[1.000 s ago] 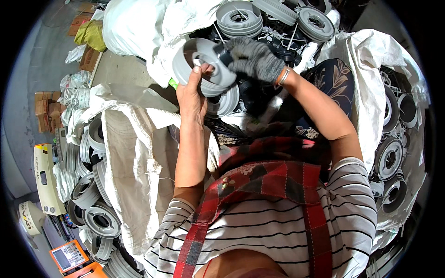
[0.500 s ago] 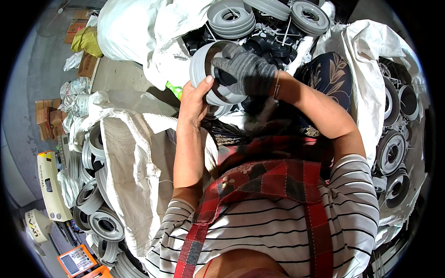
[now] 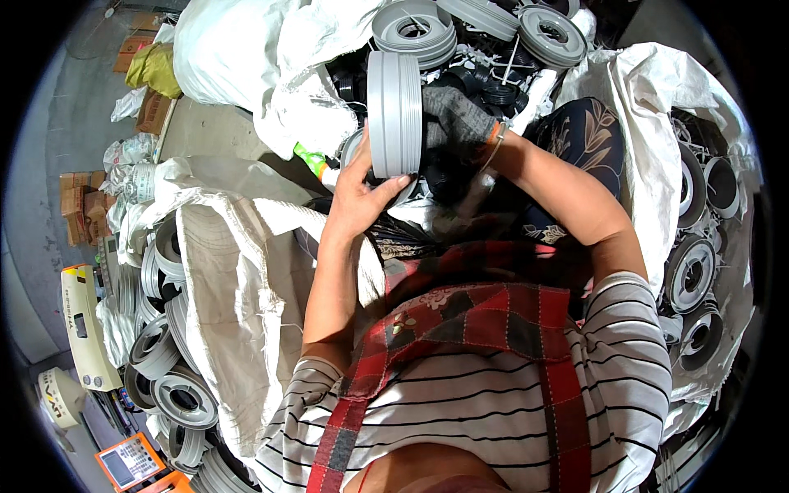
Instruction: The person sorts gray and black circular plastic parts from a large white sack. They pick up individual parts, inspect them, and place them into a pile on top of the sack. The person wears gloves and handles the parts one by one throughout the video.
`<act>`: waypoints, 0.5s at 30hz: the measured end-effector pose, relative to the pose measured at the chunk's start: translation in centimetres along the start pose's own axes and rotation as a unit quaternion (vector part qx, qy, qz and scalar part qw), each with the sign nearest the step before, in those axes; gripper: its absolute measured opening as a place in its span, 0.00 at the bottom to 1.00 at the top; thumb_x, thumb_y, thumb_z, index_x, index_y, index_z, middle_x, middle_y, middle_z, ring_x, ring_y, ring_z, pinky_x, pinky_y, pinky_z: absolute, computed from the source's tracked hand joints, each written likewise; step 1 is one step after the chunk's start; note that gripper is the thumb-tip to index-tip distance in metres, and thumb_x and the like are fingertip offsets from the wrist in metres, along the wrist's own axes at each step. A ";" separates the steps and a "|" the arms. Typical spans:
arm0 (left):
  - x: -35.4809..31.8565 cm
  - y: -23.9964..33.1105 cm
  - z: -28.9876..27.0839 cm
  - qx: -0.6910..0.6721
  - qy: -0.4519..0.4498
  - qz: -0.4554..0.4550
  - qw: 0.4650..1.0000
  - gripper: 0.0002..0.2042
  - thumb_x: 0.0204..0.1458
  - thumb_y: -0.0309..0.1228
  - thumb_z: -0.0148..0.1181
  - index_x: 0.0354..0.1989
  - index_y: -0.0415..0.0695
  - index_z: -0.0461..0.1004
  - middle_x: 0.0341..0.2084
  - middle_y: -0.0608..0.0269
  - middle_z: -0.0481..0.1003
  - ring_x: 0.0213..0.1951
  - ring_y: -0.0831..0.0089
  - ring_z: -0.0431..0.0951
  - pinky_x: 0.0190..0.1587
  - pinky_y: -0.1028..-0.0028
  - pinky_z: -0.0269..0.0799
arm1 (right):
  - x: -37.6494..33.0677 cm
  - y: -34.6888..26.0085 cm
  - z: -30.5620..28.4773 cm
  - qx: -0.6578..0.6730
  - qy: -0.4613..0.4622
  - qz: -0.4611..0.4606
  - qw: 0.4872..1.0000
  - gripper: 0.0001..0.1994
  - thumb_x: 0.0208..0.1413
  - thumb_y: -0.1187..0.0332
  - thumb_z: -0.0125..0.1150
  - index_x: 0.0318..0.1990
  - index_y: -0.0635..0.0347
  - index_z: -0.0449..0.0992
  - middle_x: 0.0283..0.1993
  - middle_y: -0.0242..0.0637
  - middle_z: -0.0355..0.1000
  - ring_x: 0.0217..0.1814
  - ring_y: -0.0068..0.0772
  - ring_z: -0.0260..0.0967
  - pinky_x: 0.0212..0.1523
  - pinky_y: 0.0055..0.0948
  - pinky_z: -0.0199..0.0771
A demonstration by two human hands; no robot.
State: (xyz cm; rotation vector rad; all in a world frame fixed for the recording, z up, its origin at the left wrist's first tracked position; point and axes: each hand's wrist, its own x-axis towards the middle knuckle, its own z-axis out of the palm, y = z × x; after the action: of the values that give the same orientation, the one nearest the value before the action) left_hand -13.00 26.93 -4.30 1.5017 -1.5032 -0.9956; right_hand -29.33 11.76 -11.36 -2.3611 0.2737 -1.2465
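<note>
My bare left hand [image 3: 362, 185] grips a grey ribbed plastic ring part [image 3: 394, 115], thumb on its lower rim and fingers behind its left side. The part stands on edge, its grooved outer wall facing me. Close against its right side is my right hand [image 3: 460, 123] in a grey knit glove; its fingers are in shadow and partly hidden, so their grip does not show. Beyond the hands, a pile of similar grey round parts [image 3: 413, 31] lies among black plastic pieces [image 3: 497, 92] and thin white plastic sprues.
An open white woven sack [image 3: 238, 320] stands at my left, with more grey parts [image 3: 185, 396] beside it. Another sack [image 3: 649, 90] on the right holds grey parts [image 3: 690, 275]. A cream-coloured device [image 3: 86, 329] and an orange-framed meter [image 3: 130, 463] are at the far left.
The grey part has turned so its outer wall faces me instead of its open inside. My gloved right hand has moved out of its hollow to its right side.
</note>
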 end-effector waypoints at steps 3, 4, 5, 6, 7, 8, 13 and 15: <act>-1.5 0.1 -0.5 -0.176 0.017 -0.087 0.980 0.27 0.42 0.20 0.63 0.55 0.36 0.66 0.52 0.52 0.69 0.56 0.65 0.66 0.58 0.71 0.57 | 1.2 -2.4 0.6 0.290 0.007 0.226 0.930 0.24 0.40 0.67 0.66 0.47 0.66 0.69 0.39 0.36 0.72 0.40 0.26 0.67 0.40 0.28 0.69; -1.7 -0.2 -0.5 -0.123 0.010 -0.080 0.989 0.30 0.40 0.17 0.63 0.57 0.37 0.64 0.56 0.50 0.65 0.60 0.62 0.62 0.60 0.69 0.56 | 2.3 -4.7 -0.2 0.396 0.041 0.291 0.870 0.25 0.40 0.67 0.65 0.48 0.66 0.69 0.41 0.38 0.72 0.41 0.25 0.68 0.42 0.27 0.70; -2.0 -0.6 -0.9 -0.028 0.008 -0.031 0.999 0.30 0.41 0.18 0.63 0.57 0.37 0.63 0.56 0.51 0.65 0.59 0.63 0.62 0.60 0.69 0.56 | 3.3 -6.0 -1.6 0.440 -0.015 0.365 0.820 0.25 0.42 0.67 0.64 0.50 0.67 0.69 0.43 0.38 0.73 0.43 0.26 0.68 0.44 0.26 0.70; -1.4 -0.9 -1.0 0.063 -0.003 0.025 0.998 0.30 0.42 0.18 0.63 0.58 0.37 0.63 0.55 0.53 0.65 0.59 0.64 0.63 0.59 0.69 0.57 | 1.7 -4.1 -0.9 0.360 -0.029 0.270 0.893 0.24 0.43 0.67 0.64 0.49 0.66 0.69 0.43 0.38 0.73 0.43 0.26 0.68 0.44 0.27 0.70; -0.9 -1.1 -1.0 0.154 -0.014 0.082 0.985 0.30 0.42 0.18 0.63 0.58 0.37 0.63 0.55 0.54 0.66 0.58 0.66 0.64 0.59 0.69 0.57 | 0.2 -2.3 -0.3 0.272 -0.045 0.170 0.946 0.22 0.44 0.67 0.63 0.48 0.66 0.70 0.43 0.37 0.73 0.43 0.26 0.68 0.43 0.27 0.71; -1.1 0.1 -0.6 0.216 0.021 0.096 0.971 0.32 0.43 0.19 0.63 0.60 0.37 0.60 0.51 0.57 0.68 0.53 0.72 0.67 0.58 0.72 0.59 | 0.1 -2.9 0.0 0.396 -0.014 0.208 0.894 0.19 0.46 0.69 0.61 0.47 0.65 0.71 0.43 0.38 0.73 0.42 0.26 0.69 0.41 0.28 0.71; -2.6 -1.2 0.2 0.004 0.059 0.004 0.998 0.35 0.40 0.19 0.64 0.61 0.35 0.57 0.51 0.48 0.68 0.53 0.67 0.68 0.56 0.71 0.61 | 0.7 -2.4 2.4 0.367 -0.052 0.190 0.909 0.17 0.46 0.70 0.57 0.46 0.63 0.72 0.43 0.42 0.72 0.43 0.37 0.70 0.41 0.32 0.71; -1.9 -0.4 0.2 0.187 0.084 0.126 0.971 0.34 0.39 0.19 0.64 0.60 0.36 0.59 0.51 0.45 0.68 0.54 0.57 0.68 0.56 0.69 0.61 | -0.1 -0.2 3.2 0.228 -0.037 0.155 0.961 0.16 0.48 0.68 0.55 0.46 0.62 0.71 0.44 0.44 0.72 0.46 0.41 0.69 0.44 0.35 0.70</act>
State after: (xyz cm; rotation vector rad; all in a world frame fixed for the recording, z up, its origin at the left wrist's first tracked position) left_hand -12.97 28.84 -4.71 1.5515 -1.7712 -0.4400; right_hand -26.74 12.92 -12.90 -1.8784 0.2844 -0.9499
